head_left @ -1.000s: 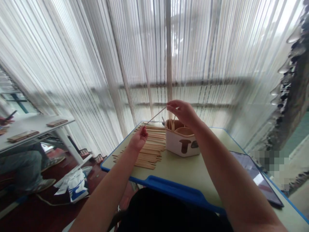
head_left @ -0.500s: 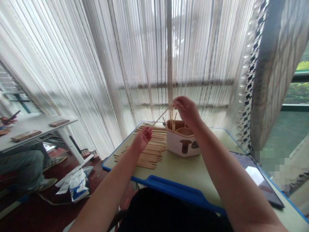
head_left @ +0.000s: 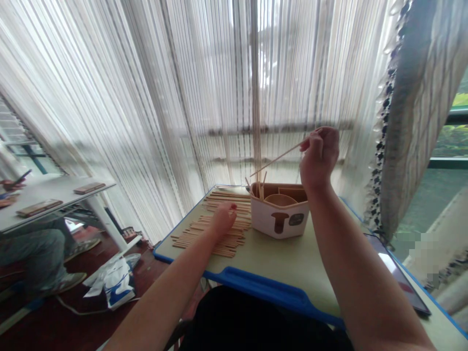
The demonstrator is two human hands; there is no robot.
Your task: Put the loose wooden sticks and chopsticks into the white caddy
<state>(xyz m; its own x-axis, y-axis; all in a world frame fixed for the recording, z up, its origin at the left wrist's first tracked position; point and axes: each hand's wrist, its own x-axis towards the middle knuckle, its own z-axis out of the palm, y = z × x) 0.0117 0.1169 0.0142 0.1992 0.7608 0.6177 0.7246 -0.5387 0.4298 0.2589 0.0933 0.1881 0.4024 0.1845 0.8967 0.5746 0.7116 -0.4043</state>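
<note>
My right hand (head_left: 321, 156) is raised above the right end of a white and brown divided box (head_left: 259, 222). Its fingers are closed on one thin wooden chopstick (head_left: 276, 159), which slants down to the left over the box. My left hand (head_left: 224, 219) is low over a row of chopsticks (head_left: 208, 239) lying side by side on the table. The left fingers are curled together, and whether anything is between them is too small to tell. Several chopsticks (head_left: 261, 187) stand upright in the box's left compartment.
The table (head_left: 278, 263) has a raised blue edge (head_left: 256, 285) close to my body. A dark flat screen (head_left: 397, 278) lies at its right. String curtains hang behind. To the left, another person sits at a white table (head_left: 66, 192) bearing two brown cases.
My right hand has moved right and up with the chopstick, whose other end has left my left hand. My left hand has dropped to the chopsticks on the table.
</note>
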